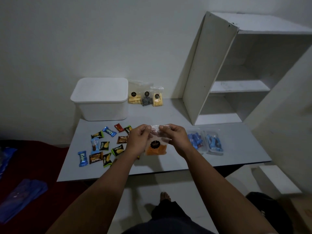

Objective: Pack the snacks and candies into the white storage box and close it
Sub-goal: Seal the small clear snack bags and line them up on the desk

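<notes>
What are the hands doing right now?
Left hand: pinching the top edge of the clear plastic bag of orange snacks.
Right hand: pinching the same bag's top edge.

It looks like a room in a home, though the light is dim. A white shelf unit (219, 73) stands at the table's (168, 164) far right corner. A red bed cover (33, 159) lies beside its left edge.

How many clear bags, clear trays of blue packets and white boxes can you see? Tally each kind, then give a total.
Clear bags: 4, three by the wall plus the orange bag pinched between the left hand and the right hand
Clear trays: 2
White box: 1
Total: 7
</notes>
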The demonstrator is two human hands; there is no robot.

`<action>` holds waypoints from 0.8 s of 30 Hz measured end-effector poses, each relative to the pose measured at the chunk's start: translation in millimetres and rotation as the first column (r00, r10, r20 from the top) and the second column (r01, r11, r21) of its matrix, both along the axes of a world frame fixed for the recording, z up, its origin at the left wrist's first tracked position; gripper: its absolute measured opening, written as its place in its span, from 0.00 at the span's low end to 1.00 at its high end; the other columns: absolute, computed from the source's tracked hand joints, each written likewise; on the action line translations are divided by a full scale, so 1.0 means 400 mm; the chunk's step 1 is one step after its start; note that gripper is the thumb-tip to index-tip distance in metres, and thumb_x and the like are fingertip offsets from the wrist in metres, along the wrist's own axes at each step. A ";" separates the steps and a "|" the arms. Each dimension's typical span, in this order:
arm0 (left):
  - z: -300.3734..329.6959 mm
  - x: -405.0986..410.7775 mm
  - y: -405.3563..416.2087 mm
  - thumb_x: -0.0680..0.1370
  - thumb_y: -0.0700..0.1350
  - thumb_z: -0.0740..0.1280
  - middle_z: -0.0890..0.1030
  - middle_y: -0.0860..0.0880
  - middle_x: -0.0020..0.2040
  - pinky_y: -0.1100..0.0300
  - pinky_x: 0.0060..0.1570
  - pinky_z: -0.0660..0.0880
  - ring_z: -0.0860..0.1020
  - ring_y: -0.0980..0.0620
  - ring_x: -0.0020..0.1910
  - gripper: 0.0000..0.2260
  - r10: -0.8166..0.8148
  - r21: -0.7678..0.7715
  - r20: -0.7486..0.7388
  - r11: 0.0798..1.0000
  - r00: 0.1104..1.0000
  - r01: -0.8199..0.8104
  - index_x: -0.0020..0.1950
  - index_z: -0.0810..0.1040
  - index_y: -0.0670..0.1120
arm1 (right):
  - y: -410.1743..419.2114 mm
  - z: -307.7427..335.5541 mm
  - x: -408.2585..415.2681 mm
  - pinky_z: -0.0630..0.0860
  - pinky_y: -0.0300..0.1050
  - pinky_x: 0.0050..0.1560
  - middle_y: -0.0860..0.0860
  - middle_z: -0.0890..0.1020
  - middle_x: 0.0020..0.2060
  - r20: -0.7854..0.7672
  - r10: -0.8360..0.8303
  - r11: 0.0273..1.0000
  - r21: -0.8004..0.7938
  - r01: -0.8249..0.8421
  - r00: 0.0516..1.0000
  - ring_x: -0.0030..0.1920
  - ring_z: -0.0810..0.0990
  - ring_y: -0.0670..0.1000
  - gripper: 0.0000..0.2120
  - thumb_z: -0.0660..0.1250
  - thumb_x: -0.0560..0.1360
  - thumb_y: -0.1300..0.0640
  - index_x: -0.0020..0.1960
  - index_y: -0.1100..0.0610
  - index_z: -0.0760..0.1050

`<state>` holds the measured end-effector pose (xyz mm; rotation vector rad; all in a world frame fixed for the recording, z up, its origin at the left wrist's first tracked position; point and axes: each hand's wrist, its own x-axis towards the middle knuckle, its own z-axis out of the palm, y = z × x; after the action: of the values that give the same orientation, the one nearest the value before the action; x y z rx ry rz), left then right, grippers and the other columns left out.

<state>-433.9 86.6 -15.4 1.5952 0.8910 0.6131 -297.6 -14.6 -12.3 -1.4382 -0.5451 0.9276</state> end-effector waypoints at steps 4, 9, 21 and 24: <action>0.000 0.028 -0.012 0.84 0.46 0.62 0.87 0.51 0.43 0.57 0.48 0.80 0.82 0.51 0.45 0.12 0.012 -0.065 0.038 0.998 0.999 -0.009 0.46 0.83 0.49 | -0.031 -0.008 0.031 0.80 0.54 0.55 0.57 0.87 0.47 -0.018 -0.019 1.000 0.023 0.019 1.000 0.52 0.86 0.57 0.07 0.69 0.80 0.56 0.50 0.59 0.81; 0.015 0.081 -0.035 0.84 0.42 0.61 0.87 0.46 0.44 0.60 0.48 0.79 0.81 0.53 0.41 0.13 0.040 -0.121 0.058 0.992 0.998 -0.032 0.52 0.83 0.38 | -0.047 -0.004 0.098 0.80 0.53 0.54 0.58 0.87 0.46 0.001 -0.024 1.000 0.013 0.024 1.000 0.52 0.86 0.58 0.06 0.69 0.80 0.56 0.47 0.58 0.81; 0.012 0.323 -0.168 0.81 0.45 0.67 0.87 0.46 0.42 0.60 0.47 0.80 0.82 0.54 0.40 0.10 0.129 -0.178 0.030 0.976 0.991 -0.121 0.45 0.85 0.42 | -0.140 -0.004 0.353 0.80 0.42 0.47 0.57 0.86 0.41 0.001 0.019 1.000 0.007 -0.019 1.000 0.44 0.86 0.51 0.07 0.67 0.81 0.59 0.47 0.60 0.81; 0.005 0.390 -0.201 0.81 0.43 0.68 0.86 0.43 0.42 0.60 0.46 0.78 0.81 0.57 0.37 0.08 0.137 -0.150 0.031 0.980 0.990 -0.131 0.47 0.84 0.40 | -0.160 -0.018 0.413 0.79 0.50 0.53 0.56 0.86 0.40 -0.030 0.034 0.999 -0.005 -0.034 0.999 0.46 0.86 0.55 0.06 0.68 0.80 0.59 0.47 0.60 0.82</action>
<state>-278.0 6.3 -13.5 1.3936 0.9956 0.6572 -132.3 -78.7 -19.6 -1.4215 -0.5469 0.9771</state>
